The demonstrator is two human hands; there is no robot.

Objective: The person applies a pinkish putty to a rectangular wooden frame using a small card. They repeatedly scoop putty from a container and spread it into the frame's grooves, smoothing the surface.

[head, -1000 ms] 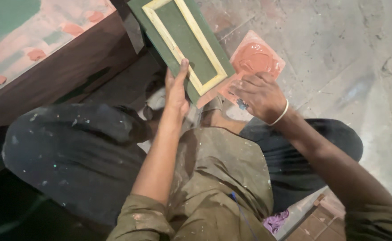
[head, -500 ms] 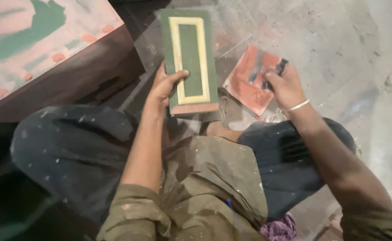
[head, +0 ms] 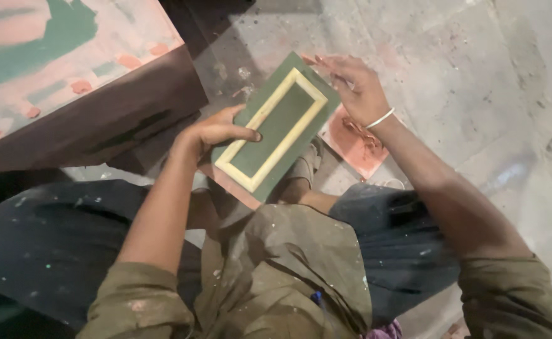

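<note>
- The green panel with its cream rectangular border sits tilted over my lap, above the concrete floor.
- My left hand clamps its left edge, fingers curled closed onto the face.
- My right hand is at the panel's upper right corner, fingers spread loosely; whether it grips anything I cannot tell.
- A pinkish-red tile lies on the floor just beside the panel, under my right wrist.
- A paint-smeared board lies at upper left.
</note>
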